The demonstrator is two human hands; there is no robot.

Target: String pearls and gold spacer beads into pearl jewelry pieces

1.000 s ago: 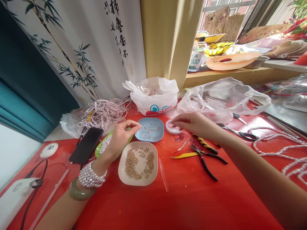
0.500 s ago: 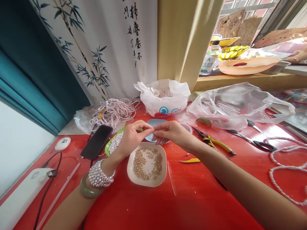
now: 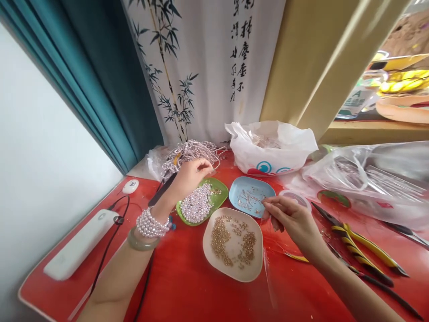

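My left hand (image 3: 191, 178) hovers over the back of a green dish (image 3: 219, 184) of pale pearl beads (image 3: 196, 205). Its thumb and forefinger are pinched together; whatever they hold is too small to name. Several strands of pearls (image 3: 152, 223) and a green bangle (image 3: 143, 242) circle that wrist. At the right edge of a blue dish (image 3: 239, 184), my right hand (image 3: 290, 217) has its fingertips pressed together on something I cannot make out. Small metal pins (image 3: 248, 198) lie in the blue dish. Gold beads (image 3: 219, 239) sit in the cream dish (image 3: 233, 267) in front.
Behind the dishes are heaped pearl strands (image 3: 192, 152) and a white plastic bag (image 3: 273, 152). A clear bag (image 3: 385, 179) lies to the right, with yellow-handled pliers (image 3: 362, 250) before it. At left are a phone (image 3: 162, 188), a white power strip (image 3: 80, 243) and a cable.
My hands, which met over the dishes, have parted: left towards the green dish, right to the blue dish's right side. The view has turned left.
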